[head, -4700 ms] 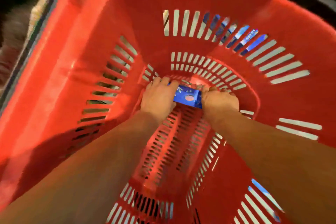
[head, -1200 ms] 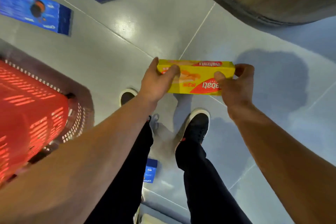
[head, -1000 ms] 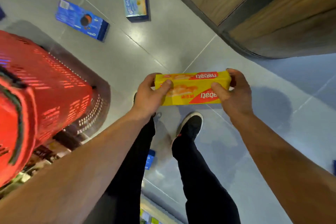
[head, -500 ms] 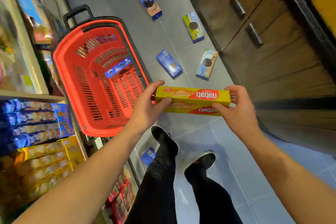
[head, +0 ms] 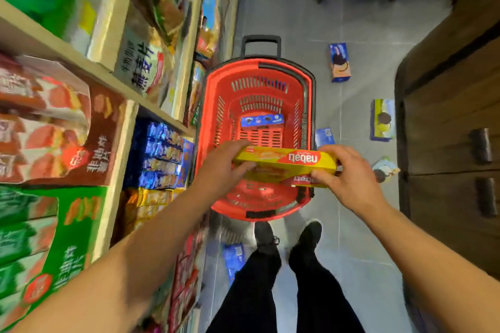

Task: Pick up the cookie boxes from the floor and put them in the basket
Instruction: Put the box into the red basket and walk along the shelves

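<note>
The red basket had come squarely under the view, where half a second before it sat off to the left of the hands; it now lay directly beyond and beneath the fingers, its near rim just below them. That swing mattered: the carry looked all but finished, and only the lowering and letting go seemed left.

The yellow wafer box was held level between both hands, over the near half of the basket rather than beside it (a second ago it hung above bare floor and shoes). The left hand gripped its left end, fingers curled over the top edge and thumb underneath. The right hand pinched the right end, fingertips wrapped round the front face.

One blue cookie box already lay on the basket floor, well beyond the fingertips. Outside the basket, beyond and to the right of the right hand's fingers, several boxes were on the floor awaiting collection: a small blue one nearest, a green-edged one further right, and a blue-and-orange one farthest off.
</note>
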